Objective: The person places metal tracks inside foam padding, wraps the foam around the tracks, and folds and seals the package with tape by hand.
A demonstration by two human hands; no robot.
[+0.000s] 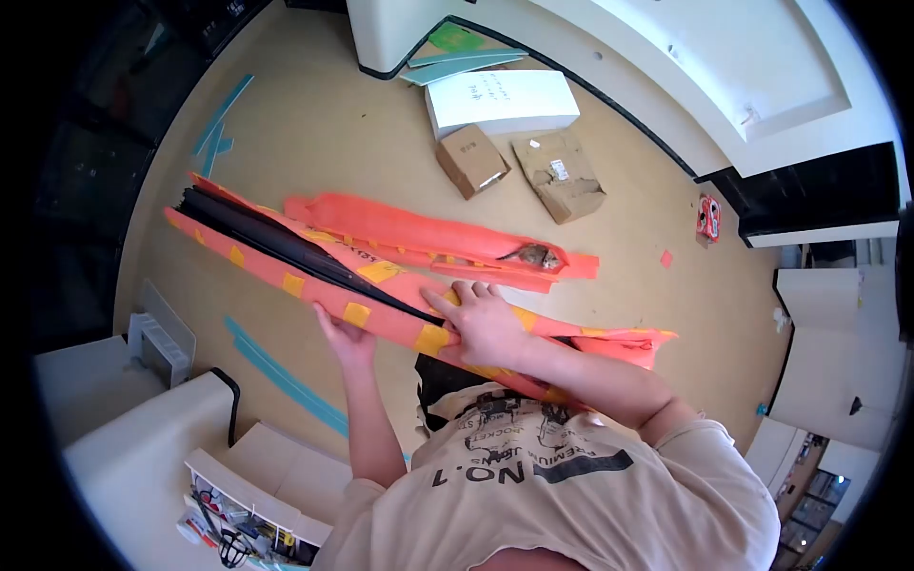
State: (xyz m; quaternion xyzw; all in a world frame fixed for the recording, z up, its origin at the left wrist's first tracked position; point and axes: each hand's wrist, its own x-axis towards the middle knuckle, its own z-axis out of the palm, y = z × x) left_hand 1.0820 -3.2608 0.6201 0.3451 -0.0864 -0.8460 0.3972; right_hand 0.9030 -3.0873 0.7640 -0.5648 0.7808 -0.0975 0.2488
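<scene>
A long bundle of orange foam wrapping (390,319) with yellow tape pieces lies across the front of my body, tilted with its far end to the left. The wrapping is split along its length, and long black bars or profiles (276,246) show inside. My left hand (347,340) holds the bundle's lower edge from beneath, its fingers partly hidden. My right hand (484,324) lies over the top near the narrow end of the split, fingers bent onto the wrapping. Just beyond, a second orange wrapped roll (409,228) rests on the floor, with a small kitten-like animal (539,255) at its right end.
Ahead on the floor are a white box (503,101), a brown carton (471,162) and a flattened carton (560,176). Teal strips (286,374) lie at the left. A tool shelf (252,514) stands at lower left, a red package (707,219) at right.
</scene>
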